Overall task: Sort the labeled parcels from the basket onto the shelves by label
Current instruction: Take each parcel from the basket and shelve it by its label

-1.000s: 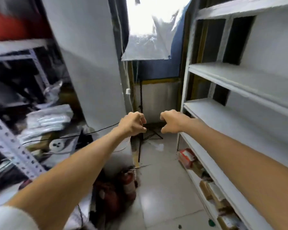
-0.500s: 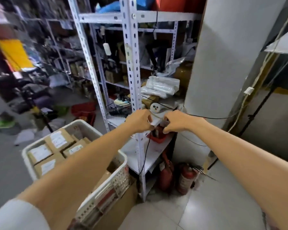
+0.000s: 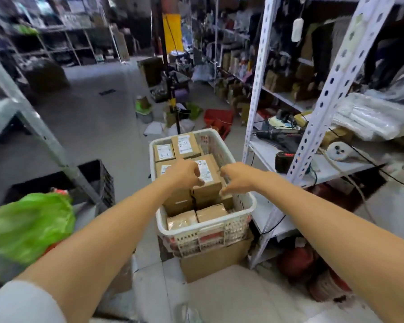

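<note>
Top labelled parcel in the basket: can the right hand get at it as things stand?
Probably yes. The right hand is beside the right edge of the top parcel, over the open-topped basket, with nothing between them; the left hand covers only its left side.

I see even, soft daylight with faint shadows, motion blur smearing my nine o'clock edge, wide-angle bending at the rim.

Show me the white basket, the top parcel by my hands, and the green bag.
white basket [image 3: 208, 238]: head view, on its near lattice wall.
top parcel [image 3: 205, 172]: head view, on its white label.
green bag [image 3: 26, 227]: head view, middle of the plastic.
</note>
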The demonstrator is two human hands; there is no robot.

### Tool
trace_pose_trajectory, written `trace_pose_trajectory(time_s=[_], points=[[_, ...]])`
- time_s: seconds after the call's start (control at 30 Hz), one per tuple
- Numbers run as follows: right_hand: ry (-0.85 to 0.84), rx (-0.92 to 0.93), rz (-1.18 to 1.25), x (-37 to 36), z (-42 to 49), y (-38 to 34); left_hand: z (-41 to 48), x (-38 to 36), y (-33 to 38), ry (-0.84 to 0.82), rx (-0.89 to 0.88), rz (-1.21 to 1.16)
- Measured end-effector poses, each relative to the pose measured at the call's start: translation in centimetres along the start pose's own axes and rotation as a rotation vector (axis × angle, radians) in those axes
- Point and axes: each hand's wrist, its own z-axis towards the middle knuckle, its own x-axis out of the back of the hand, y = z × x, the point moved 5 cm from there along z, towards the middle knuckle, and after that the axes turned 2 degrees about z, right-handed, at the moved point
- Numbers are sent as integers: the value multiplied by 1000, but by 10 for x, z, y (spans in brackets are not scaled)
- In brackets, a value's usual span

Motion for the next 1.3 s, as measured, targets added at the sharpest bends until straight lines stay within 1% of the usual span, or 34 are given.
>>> trace_pose_trajectory(time_s=[0.1,0.17,0.27,0.4,0.53,0.7,0.8,0.93,1.03,1.2,1.3], points=[[-25,-32,-63,2,25,2,17,12,-18,-1,40,-67],[-58,-56,-104,6,38,8,32,16,-30,-20,62,-54],[-51,-84,-121,21,55,19,60,16,-47,-42,91,-57],[-60,-126,-152,41,92,28,99,12,-58,-54,72,-86],[-69,-112,-191,48,135,22,133,6,-69,-71,56,-64],[-133,-77,-204,42,181,25,168,-7,-85,-98,107,-151],[-171,-44,-220,40,210,38,190,-18,-93,-116,174,-234],[-227,6,-230,34,249,55,214,-47,-100,-141,307,-362],[-272,58,-230,27,275,65,230,-75,-104,-210,380,-327],[-344,65,-270,-14,327,95,261,-112,-125,-196,482,-232],[-365,31,-220,-42,349,109,270,-129,-132,-179,530,-261]])
